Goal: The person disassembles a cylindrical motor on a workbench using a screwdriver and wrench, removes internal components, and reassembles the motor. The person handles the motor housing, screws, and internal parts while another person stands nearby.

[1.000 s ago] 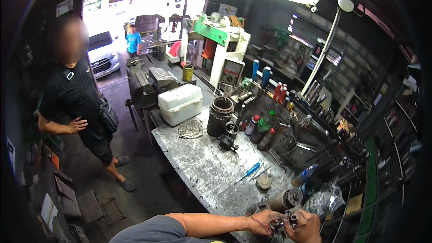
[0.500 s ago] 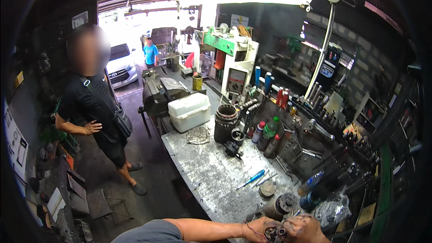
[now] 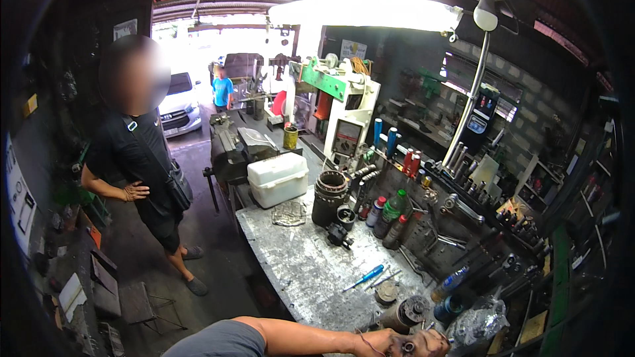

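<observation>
Overhead light (image 3: 367,13), doorway (image 3: 175,39) blown out; glare on metal benchtop (image 3: 278,244); surroundings dim; rim dark, edges bowed.

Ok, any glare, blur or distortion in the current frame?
Head view: overhead lamp blown out, sheen on the metal benchtop; head view: dark corners, fisheye bending toward the rim; head view: blurred patch over the standing person's head; head view: left hand and right hand crowd the lower edge.

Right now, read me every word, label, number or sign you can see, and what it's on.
No text can be made out reliably.
Back-wall sign: printing too small.
Black unit with blue panel: lettering too small.
Red-capped container: label too blurred.
Blue-labelled bottle: too blurred.
</observation>
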`<state>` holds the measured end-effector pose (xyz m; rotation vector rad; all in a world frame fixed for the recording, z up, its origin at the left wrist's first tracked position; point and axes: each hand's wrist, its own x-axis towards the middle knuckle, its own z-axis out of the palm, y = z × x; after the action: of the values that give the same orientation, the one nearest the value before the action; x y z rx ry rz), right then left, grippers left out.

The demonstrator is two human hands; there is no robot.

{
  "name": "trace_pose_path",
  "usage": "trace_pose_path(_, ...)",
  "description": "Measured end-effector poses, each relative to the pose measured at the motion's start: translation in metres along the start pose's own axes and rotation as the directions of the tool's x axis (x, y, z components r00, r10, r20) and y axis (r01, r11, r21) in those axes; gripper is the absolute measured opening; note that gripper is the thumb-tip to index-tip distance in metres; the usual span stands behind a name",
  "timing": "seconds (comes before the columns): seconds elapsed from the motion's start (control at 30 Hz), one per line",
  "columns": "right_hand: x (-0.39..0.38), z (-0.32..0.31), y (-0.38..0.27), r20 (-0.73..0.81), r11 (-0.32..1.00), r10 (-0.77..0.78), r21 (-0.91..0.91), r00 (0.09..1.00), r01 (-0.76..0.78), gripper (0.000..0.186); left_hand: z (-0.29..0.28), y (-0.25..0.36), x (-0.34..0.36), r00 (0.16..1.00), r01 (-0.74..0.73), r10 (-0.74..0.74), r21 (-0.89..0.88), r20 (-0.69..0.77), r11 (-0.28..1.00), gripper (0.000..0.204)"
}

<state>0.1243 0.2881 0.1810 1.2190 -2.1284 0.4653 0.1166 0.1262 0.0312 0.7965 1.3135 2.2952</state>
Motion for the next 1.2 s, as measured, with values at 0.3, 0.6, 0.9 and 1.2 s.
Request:
trace_pose_path(0.3, 0.014, -0.016, 0.035, 0.166, 0.863, -0.304, 0.465, 0.938, 0.197, 0.027, 0.018, 0.012, 0.007, 0.960, -0.173, 0.277, 0.691, -0.041, 0.702, 0.050)
trace_pose_path(0.6, 0.005, 0.004, 0.012, -0.128, 0.821, -0.075, 0.555, 0.989, 0.134, 0.026, -0.008, 0.021, 0.002, 1.000, -0.029, 0.021, 0.745, 0.021, 0.666, 0.056)
trace_pose_path(0.9, -0.057, 0.027, -0.024, 0.063, -0.023, 0.672, 0.998, 0.737, -0.065, 0.055, 0.000, 0.033, 0.006, 0.957, -0.275, 0.257, 0.694, 0.133, 0.665, 0.070)
trace_pose_path(1.2, -0.027, 0.031, -0.037, 0.048, 0.049, 0.940, 0.960, 0.336, -0.276, 0.032, 0.004, 0.034, 0.003, 0.962, -0.260, 0.239, 0.688, 0.128, 0.677, 0.073)
